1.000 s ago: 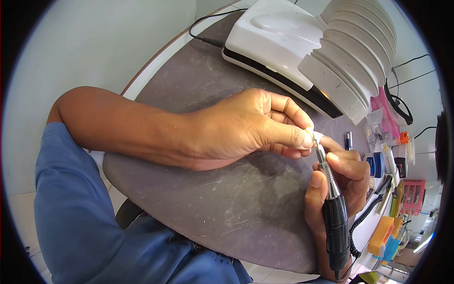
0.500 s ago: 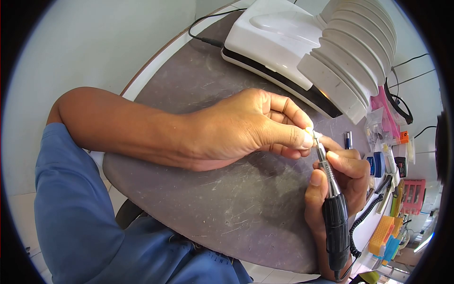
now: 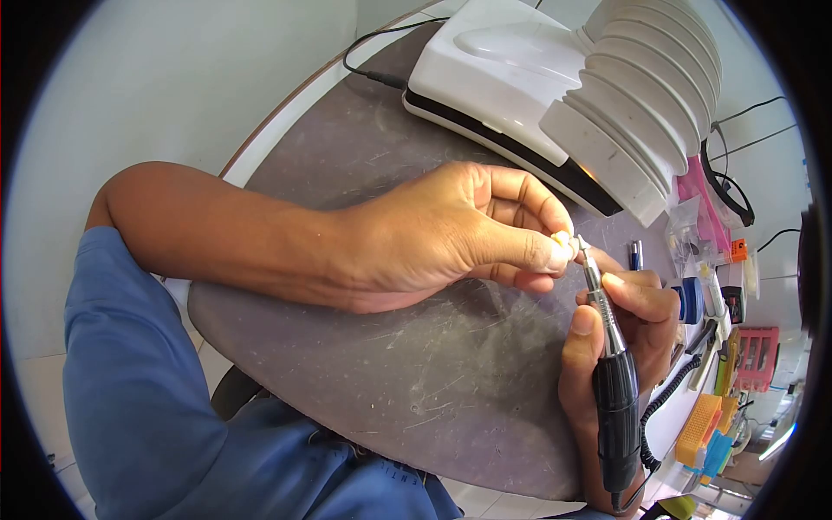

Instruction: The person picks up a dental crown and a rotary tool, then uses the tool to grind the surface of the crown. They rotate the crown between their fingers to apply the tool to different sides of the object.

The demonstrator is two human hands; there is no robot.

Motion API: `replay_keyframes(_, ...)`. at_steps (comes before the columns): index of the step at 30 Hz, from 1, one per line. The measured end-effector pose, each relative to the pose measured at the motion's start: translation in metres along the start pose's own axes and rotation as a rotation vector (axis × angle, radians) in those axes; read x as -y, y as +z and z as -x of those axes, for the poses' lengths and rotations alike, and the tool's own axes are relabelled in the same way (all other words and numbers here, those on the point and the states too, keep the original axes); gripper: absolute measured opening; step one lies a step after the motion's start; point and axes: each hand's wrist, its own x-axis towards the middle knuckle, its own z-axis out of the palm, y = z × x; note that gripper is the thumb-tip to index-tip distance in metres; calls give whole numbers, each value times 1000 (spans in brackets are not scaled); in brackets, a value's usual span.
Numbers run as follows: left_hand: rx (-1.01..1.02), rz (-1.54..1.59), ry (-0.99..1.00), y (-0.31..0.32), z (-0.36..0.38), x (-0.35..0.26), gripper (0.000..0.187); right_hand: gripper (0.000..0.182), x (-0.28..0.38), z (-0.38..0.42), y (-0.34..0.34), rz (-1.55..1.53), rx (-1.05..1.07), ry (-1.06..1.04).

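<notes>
Head view shows the left hand [image 3: 433, 238] pinching a small pale piece [image 3: 563, 238] at its fingertips above the table [image 3: 416, 373]. Right hand [image 3: 620, 347] grips a rotary handpiece [image 3: 607, 364], tip touching it. Grinding seems underway; next needs steady, light contact.

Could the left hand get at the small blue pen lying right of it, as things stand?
Probably not without letting go: the left hand pinches a small pale piece in its fingers, and the right hand with its rotary handpiece lies near the blue pen.
</notes>
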Motion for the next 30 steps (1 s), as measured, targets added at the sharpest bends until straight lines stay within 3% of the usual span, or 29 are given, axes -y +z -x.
replay_keyframes(13,-9,-20,-2,-2,0,2,20,28,-3,0,1,50,-4,-11)
replay_keyframes(15,0,-16,6,-2,0,2,20,28,-6,-2,0,19,42,-127)
replay_keyframes(18,-11,-28,0,-2,0,2,20,28,-3,1,1,38,1,-33)
replay_keyframes(22,-7,-15,-3,-1,1,1,20,28,-5,-1,0,24,31,-98)
replay_keyframes(30,2,2,13,-2,-1,3,18,29,-4,0,-1,15,11,-20)
